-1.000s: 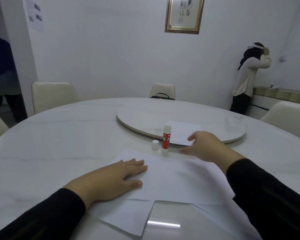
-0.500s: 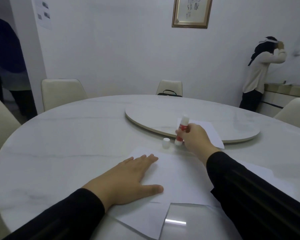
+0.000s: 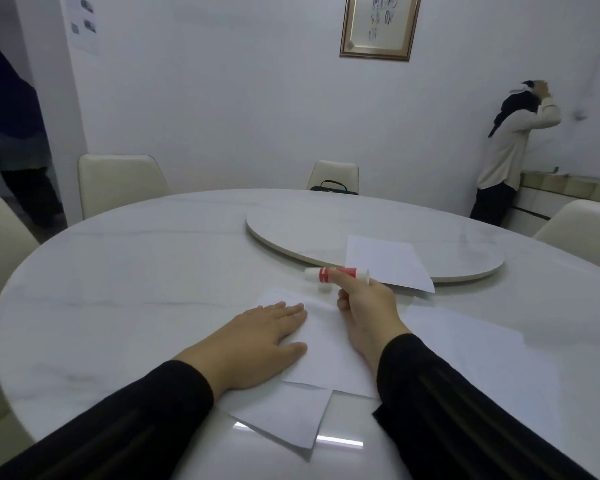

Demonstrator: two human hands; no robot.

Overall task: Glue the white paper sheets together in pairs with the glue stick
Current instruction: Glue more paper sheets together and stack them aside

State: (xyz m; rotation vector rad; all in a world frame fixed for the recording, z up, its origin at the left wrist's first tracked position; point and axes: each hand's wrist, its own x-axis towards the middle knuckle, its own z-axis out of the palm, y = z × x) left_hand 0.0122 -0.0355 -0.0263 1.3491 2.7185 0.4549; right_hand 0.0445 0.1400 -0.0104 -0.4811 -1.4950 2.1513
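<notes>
Glue stick: I am seeing the glue stick (image 3: pixel 336 273) lying nearly level in the air, just above the near edge of the turntable (image 3: pixel 465 242), white tip pointing left. I am judging it is being carried flat toward the paper and is not yet touching any sheet.

Cap: a small white cap (image 3: pixel 323 286) is standing on the table (image 3: pixel 118 289) right under the stick, so the glue end looks uncapped and ready.

Right hand: my right hand (image 3: pixel 364 313) is pinching the stick around its red label, thumb and fingers curled tight on the barrel, nothing else in its hold. The wrist is hovering over the top sheet.

Top sheet: the top sheet (image 3: pixel 329 348) is lying in front of me, between the two hands, overlapping other sheets. I am reading it as the one about to receive glue.

Left hand: my left hand (image 3: pixel 257 344) is lying flat, fingers straight and together, palm pressing the sheet's left part. I think it is placed so that the paper does not drag under the stick.

Lower sheet: a lower sheet (image 3: pixel 281 420) is poking out beneath, corner toward me.

Right sheet: another sheet (image 3: pixel 471 344) is lying to the right, partly under my sleeve.

Far sheet: the far sheet (image 3: pixel 385 261) is resting half on the turntable, half over its edge, well apart from the working pile.

Progress: I am judging the gluing as barely begun; whether any pair is already joined I cannot tell.
</notes>
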